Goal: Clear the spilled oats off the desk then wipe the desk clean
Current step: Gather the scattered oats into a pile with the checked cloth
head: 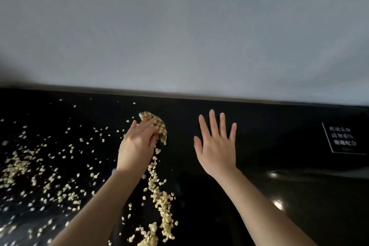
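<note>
Black glossy desk (279, 126) strewn with loose spilled oats (162, 205)

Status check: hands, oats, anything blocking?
Left hand open, pressed against a heap of oats. Right hand open, fingers spread, holding nothing. Loose oats cover the left half of the desk. Nothing blocking; label sits far right.

The head view looks forward and down, close over the desk (279, 126) toward the wall (179, 26).
</note>
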The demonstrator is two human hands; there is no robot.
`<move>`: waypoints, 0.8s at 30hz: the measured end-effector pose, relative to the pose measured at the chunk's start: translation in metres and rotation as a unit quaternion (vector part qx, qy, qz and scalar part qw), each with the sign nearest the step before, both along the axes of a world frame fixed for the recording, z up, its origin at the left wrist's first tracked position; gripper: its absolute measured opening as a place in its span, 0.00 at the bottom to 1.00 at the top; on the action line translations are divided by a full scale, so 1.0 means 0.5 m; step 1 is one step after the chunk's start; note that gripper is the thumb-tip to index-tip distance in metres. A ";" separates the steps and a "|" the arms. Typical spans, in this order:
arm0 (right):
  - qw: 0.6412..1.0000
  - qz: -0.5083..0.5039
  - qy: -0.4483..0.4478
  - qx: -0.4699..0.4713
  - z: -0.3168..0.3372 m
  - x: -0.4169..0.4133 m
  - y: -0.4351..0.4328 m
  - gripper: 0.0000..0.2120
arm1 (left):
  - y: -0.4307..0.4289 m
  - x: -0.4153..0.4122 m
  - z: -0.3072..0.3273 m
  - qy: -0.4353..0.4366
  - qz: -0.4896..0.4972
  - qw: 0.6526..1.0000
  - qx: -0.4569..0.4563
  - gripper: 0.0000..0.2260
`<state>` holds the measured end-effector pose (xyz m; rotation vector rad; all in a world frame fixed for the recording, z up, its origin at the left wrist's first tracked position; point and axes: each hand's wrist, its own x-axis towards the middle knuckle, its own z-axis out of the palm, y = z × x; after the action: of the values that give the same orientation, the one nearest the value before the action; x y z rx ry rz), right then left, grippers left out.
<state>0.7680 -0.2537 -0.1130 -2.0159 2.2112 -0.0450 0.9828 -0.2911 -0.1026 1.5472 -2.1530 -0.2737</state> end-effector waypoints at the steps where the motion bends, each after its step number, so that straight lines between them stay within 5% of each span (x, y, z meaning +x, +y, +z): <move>1: 1.000 0.014 -0.002 0.001 -0.001 0.018 -0.001 0.31 | 0.008 0.010 0.001 -0.001 -0.008 1.000 0.000 0.11; 9: 0.997 0.002 -0.053 -0.048 0.000 0.051 0.007 0.24 | 0.048 0.060 0.034 -0.010 -0.081 0.997 -0.006 0.07; 18: 0.950 -0.057 -0.276 -0.131 0.002 0.046 0.010 0.18 | -0.004 0.015 0.066 0.066 -0.070 0.995 0.032 0.05; 24: 0.920 -0.046 -0.358 -0.154 0.032 0.074 0.022 0.16 | -0.009 0.076 0.051 -0.011 -0.204 0.976 0.076 0.18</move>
<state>0.8048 -0.2427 -0.0970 -1.6245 1.8715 -1.0239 1.0208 -0.2958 -0.0773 1.1700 -2.5048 -0.5685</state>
